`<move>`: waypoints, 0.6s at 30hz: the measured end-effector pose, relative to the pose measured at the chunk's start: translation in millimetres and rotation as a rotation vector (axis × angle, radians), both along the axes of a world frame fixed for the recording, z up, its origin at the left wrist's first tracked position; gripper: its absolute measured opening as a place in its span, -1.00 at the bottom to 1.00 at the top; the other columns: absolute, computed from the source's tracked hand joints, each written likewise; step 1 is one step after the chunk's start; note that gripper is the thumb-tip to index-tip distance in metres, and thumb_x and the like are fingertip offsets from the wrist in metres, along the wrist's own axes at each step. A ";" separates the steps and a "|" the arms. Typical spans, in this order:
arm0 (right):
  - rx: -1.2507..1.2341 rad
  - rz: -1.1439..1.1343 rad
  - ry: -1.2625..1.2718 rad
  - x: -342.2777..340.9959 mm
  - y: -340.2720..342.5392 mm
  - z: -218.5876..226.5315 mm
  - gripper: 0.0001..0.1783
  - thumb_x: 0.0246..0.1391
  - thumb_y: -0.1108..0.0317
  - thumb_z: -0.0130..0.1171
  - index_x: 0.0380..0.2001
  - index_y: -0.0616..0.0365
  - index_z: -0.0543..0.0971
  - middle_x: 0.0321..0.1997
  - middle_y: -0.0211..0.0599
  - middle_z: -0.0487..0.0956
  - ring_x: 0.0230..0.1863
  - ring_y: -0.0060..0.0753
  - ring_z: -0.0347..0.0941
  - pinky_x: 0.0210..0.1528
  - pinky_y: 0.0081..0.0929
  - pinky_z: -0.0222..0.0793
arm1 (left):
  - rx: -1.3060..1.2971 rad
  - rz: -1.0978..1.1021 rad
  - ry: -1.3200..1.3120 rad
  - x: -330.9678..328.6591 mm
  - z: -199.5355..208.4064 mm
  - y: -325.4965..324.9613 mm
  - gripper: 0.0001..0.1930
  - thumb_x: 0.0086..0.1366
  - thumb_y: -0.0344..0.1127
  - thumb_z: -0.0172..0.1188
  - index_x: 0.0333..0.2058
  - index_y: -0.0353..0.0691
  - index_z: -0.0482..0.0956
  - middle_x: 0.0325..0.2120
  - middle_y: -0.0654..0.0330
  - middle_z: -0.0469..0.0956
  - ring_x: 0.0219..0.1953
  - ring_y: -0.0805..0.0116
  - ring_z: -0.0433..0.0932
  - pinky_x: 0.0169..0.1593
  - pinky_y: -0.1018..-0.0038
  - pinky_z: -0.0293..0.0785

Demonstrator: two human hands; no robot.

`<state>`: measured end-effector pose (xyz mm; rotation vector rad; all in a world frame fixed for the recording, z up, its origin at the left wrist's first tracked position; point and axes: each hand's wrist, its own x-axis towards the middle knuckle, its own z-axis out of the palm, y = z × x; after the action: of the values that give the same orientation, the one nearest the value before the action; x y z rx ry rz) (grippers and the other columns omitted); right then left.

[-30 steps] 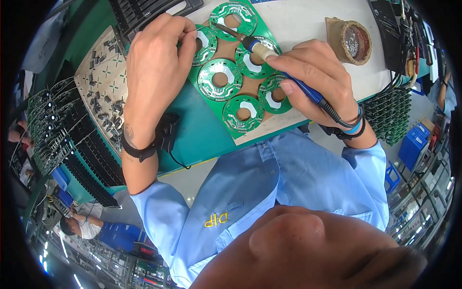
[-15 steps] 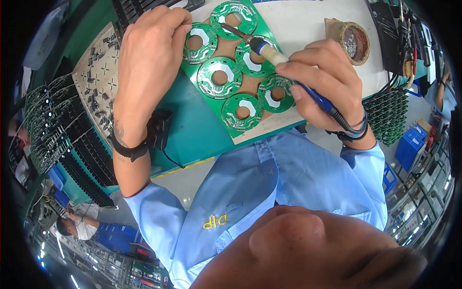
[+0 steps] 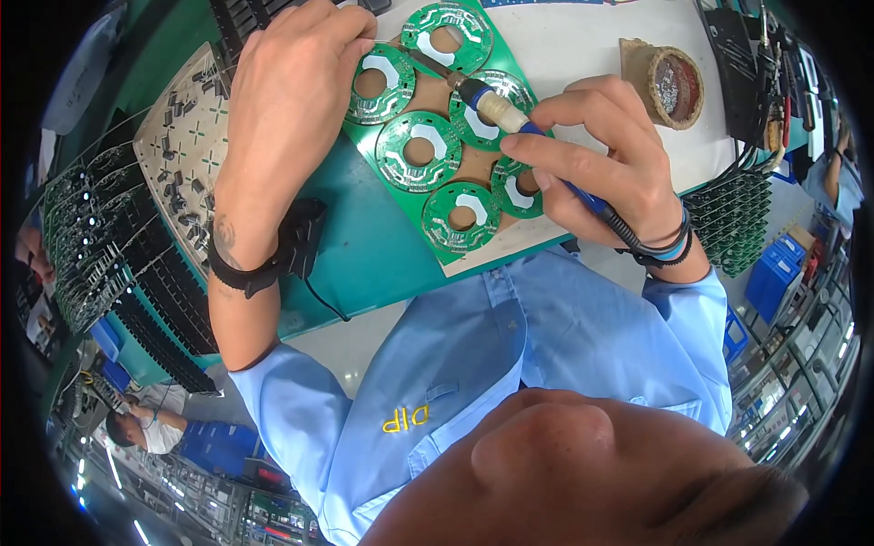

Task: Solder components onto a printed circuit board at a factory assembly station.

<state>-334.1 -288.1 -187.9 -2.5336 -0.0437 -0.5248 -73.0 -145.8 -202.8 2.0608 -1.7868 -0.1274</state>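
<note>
Hands at work — right hand (image 3: 596, 168) grips soldering iron (image 3: 496, 105), left hand (image 3: 291, 109) steadies green board (image 3: 437, 155)

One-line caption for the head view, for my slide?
Right hand holds a soldering iron over a green panel of ring-shaped circuit boards; left hand steadies it.

Bright, even overhead light falls on the bench (image 3: 583, 36), with only soft shadows under the hands. The white top glares slightly. Everything near the centre is sharp; toward the round black rim the view bends hard, and the close face at the bottom blurs.
</note>
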 end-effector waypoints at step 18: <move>-0.050 -0.031 -0.008 0.1 2.0 -5.3 -0.52 -0.30 0.40 0.45 -0.15 -0.08 0.77 -0.10 -0.38 0.61 -0.15 -0.20 0.49 -0.18 -0.29 0.40 | 0.001 -0.010 -0.005 -0.2 0.2 -4.5 -0.88 0.36 -0.43 0.27 -0.16 -0.29 0.67 -0.28 0.07 0.63 -0.18 -0.04 0.60 -0.06 0.17 0.52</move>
<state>-334.0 -286.0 -193.3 -2.5847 -0.0206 -0.5523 -73.2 -150.3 -202.6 2.0545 -1.8009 -0.1264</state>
